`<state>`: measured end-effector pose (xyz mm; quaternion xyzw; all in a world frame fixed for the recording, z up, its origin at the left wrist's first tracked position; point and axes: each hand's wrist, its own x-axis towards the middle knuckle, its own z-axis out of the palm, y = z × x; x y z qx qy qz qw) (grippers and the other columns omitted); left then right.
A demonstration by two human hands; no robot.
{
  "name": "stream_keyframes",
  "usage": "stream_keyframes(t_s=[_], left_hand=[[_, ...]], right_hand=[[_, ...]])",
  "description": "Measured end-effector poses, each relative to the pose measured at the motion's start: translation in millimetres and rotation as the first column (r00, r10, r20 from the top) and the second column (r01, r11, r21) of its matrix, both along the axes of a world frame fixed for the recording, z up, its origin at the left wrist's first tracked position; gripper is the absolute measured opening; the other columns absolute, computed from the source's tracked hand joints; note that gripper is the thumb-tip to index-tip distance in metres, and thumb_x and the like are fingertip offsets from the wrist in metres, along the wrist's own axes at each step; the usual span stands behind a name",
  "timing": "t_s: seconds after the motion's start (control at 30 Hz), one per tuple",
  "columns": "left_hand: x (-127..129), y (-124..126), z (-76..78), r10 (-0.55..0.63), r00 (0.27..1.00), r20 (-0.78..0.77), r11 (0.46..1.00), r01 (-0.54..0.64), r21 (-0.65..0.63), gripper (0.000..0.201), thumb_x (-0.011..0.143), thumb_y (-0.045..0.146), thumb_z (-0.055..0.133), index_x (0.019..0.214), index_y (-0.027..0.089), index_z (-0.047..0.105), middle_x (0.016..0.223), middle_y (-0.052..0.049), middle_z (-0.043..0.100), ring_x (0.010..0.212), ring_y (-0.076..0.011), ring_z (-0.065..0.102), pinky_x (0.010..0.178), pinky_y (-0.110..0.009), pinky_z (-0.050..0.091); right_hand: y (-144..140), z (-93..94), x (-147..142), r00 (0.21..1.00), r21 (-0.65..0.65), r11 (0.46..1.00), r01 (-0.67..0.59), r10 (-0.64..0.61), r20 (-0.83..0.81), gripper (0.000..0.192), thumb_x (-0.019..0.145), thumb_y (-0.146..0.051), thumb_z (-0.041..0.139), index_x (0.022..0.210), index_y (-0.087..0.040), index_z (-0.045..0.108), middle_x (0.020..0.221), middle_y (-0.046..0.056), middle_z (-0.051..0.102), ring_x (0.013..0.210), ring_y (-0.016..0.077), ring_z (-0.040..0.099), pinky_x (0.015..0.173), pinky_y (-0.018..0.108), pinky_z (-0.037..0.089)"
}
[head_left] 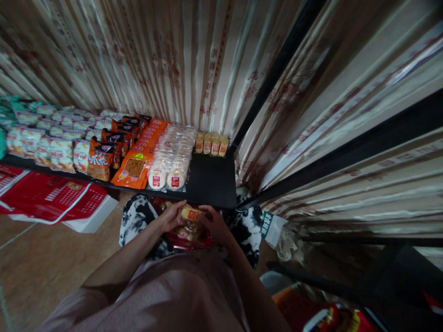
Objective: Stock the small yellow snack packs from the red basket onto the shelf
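Observation:
Between my hands, in front of the black shelf (pixel 214 177), is a small yellow snack pack (pixel 191 213) with a red label. My left hand (pixel 173 216) grips its left end, and the fingers of my right hand (pixel 212 221) close on its right end. Below them, between my knees, several more wrapped packs (pixel 189 233) lie in a red bag (pixel 204 242), partly hidden by my hands. A short row of like yellow packs (pixel 211 145) stands at the shelf's back right corner. Rows of round white crackers (pixel 175 157) in clear wrappers lie left of it.
Orange flat bags (pixel 138 159), black-and-orange bags (pixel 100 159) and white snack bags (pixel 60 152) fill the shelf's left part. A red bag with a white handle (pixel 55 196) is on the floor at left. Black frame bars (pixel 273 74) cross before the curtain (pixel 180 60).

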<state>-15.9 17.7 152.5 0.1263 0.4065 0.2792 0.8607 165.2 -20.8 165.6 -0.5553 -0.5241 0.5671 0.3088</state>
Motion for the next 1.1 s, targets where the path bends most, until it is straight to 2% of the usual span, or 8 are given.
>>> stream_keyframes(t_s=[0.1,0.27,0.43,0.6,0.87,1.1], left_hand=[[-5,2,0.2,-0.076,0.995,0.07,0.996,0.072,0.059,0.039,0.088,0.043,0.041,0.074,0.011,0.057,0.065,-0.007,0.064,0.048,-0.013,0.059,0.034,-0.016,0.036],[-9,2,2.5,-0.152,0.988,0.03,0.973,0.144,0.181,0.034,0.084,0.041,0.05,0.089,0.008,0.061,0.074,-0.01,0.067,0.053,-0.0137,0.062,0.041,-0.018,0.043],[-10,2,7.0,-0.147,0.989,-0.023,0.955,0.148,0.259,0.032,0.079,0.037,0.06,0.09,0.008,0.063,0.077,-0.009,0.066,0.058,-0.0129,0.062,0.05,-0.019,0.046],[-12,2,12.7,-0.127,0.985,-0.115,0.933,0.158,0.323,0.025,0.068,0.031,0.071,0.081,0.011,0.065,0.072,-0.003,0.062,0.062,-0.0094,0.057,0.054,-0.017,0.043],[-5,3,17.4,-0.151,0.966,-0.21,0.9,0.222,0.374,0.028,0.067,0.032,0.07,0.086,0.012,0.066,0.082,-0.004,0.064,0.067,-0.0091,0.055,0.057,-0.018,0.038],[2,7,21.2,-0.077,0.948,-0.31,0.86,0.221,0.46,0.029,0.07,0.032,0.066,0.09,0.013,0.065,0.074,-0.001,0.064,0.056,-0.0067,0.048,0.052,-0.018,0.033]], right_hand=[[3,6.3,2,1.0,0.008,1.0,-0.021,0.021,0.011,0.039,0.074,-0.036,0.059,0.108,-0.018,0.053,0.09,0.004,0.066,0.078,0.0161,0.062,0.069,0.028,0.049],[12,12.4,4,1.0,0.013,1.0,-0.016,0.016,-0.009,0.043,0.075,-0.036,0.058,0.112,-0.017,0.05,0.078,0.001,0.064,0.067,0.0132,0.06,0.062,0.026,0.047],[23,10.6,4,0.998,0.017,0.999,0.028,-0.027,-0.06,0.044,0.072,-0.031,0.06,0.113,-0.019,0.049,0.078,-0.001,0.062,0.066,0.0112,0.059,0.061,0.023,0.047],[31,12.1,0,0.991,0.006,0.997,0.082,-0.081,-0.105,0.047,0.07,-0.031,0.059,0.114,-0.019,0.048,0.083,0.0,0.062,0.07,0.0116,0.06,0.062,0.023,0.048],[40,16.8,-6,0.994,0.075,0.993,0.092,-0.087,-0.07,0.051,0.072,-0.031,0.056,0.12,-0.019,0.047,0.09,0.002,0.062,0.066,0.0098,0.058,0.06,0.022,0.048],[48,10.0,-3,0.993,0.142,0.984,0.112,-0.115,0.013,0.053,0.072,-0.031,0.056,0.123,-0.021,0.047,0.091,0.002,0.063,0.063,0.0095,0.056,0.059,0.022,0.048]])
